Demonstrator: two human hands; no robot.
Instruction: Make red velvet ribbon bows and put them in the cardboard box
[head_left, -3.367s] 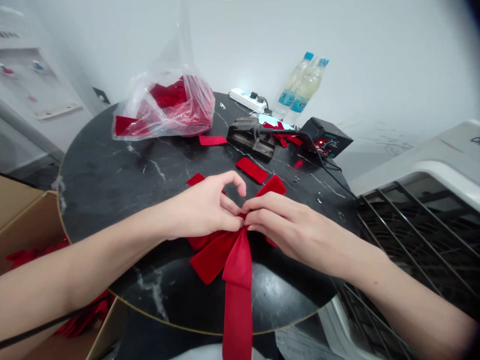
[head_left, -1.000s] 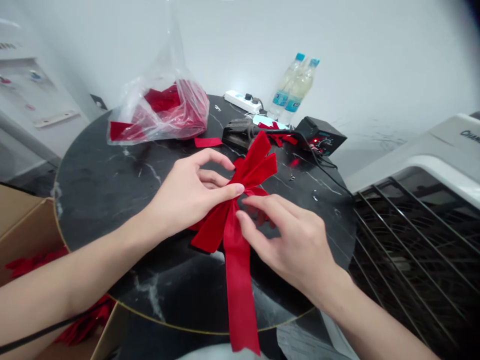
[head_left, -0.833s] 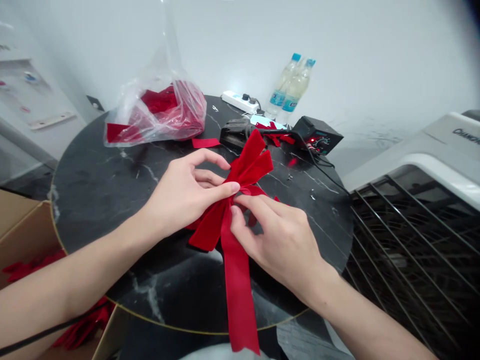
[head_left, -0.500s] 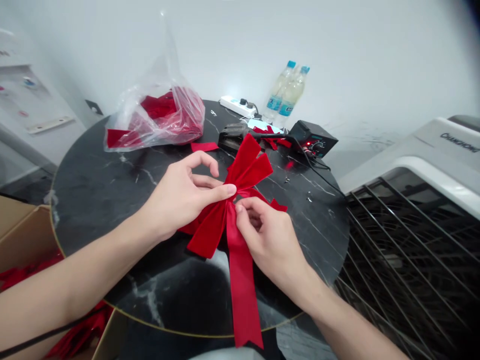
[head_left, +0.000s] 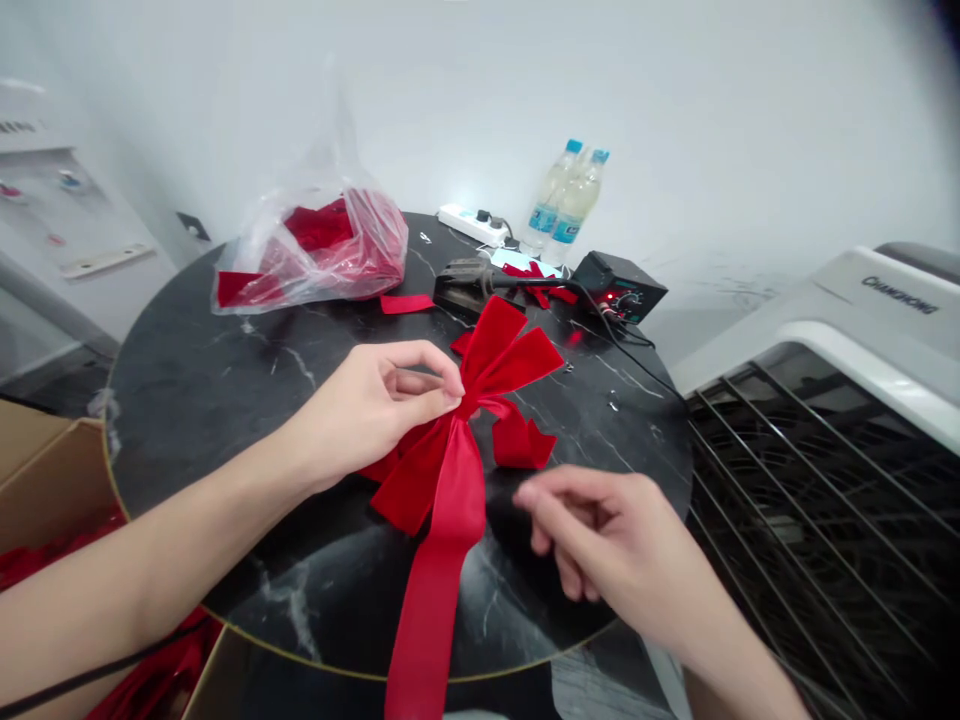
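A red ribbon bow (head_left: 499,345) with velvety loops fanned out is above the middle of the round black table (head_left: 315,560). My left hand (head_left: 375,405) pinches the bow at its centre knot between thumb and forefinger. From the knot a long smooth red ribbon tail (head_left: 442,560) hangs down over the table's near edge. Another short curled end sticks out to the right of the knot. My right hand (head_left: 600,535) is apart from the bow, to its lower right, with thumb and forefinger pressed together and nothing visible between them.
At the table's back stand a clear plastic bag (head_left: 322,245) of red ribbon, a white power strip (head_left: 472,224), bottles (head_left: 562,205) and a black control box (head_left: 619,287) wired to a soldering tool (head_left: 480,280). A cardboard box (head_left: 56,450) is lower left; a heater (head_left: 825,400) is right.
My right hand has let go of the ribbon near the knot and moved down and right. The long tail has swung to the left. My left forefinger has closed onto the knot.
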